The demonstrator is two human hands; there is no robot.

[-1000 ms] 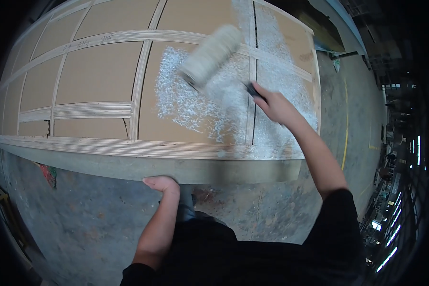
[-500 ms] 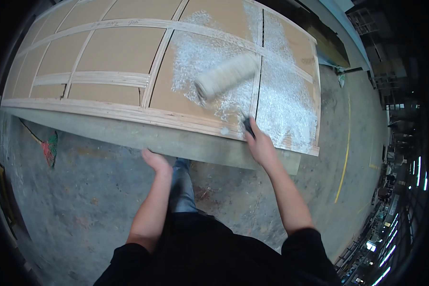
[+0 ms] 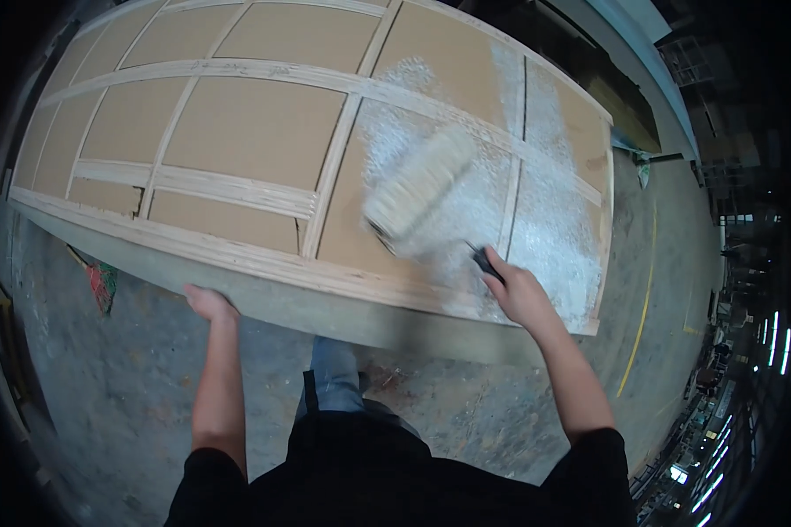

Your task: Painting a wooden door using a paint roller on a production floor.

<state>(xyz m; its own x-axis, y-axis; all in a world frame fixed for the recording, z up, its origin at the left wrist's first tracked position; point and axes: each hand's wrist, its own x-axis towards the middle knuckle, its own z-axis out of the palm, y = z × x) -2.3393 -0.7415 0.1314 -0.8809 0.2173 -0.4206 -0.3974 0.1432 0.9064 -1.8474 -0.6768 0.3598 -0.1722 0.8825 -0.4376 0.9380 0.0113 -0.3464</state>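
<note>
A paint roller with a thick, cream fluffy sleeve (image 3: 422, 180) lies across a tan panel framed with pale wooden strips (image 3: 255, 119). Its black handle (image 3: 488, 263) is gripped in my right hand (image 3: 525, 294), above the panel's near right part. Wet white coating (image 3: 549, 237) covers much of the panel around the roller and over some strips. My left hand (image 3: 211, 303) is by the near edge of the grey-green board (image 3: 281, 305) under the panel, its fingers loosely stretched out and holding nothing. Motion blurs the roller and part of the coated surface.
Below the panel is a stained concrete floor (image 3: 132, 378), with a yellow line (image 3: 643, 307) at the right. A red and green bristly bundle (image 3: 102, 285) sits under the left edge. Beyond the panel's far right stands a dark brown piece (image 3: 624, 101).
The roller has turned more upright in view, with its handle farther right. My left hand has moved left to the board's edge. The panel sits lower and farther right in view.
</note>
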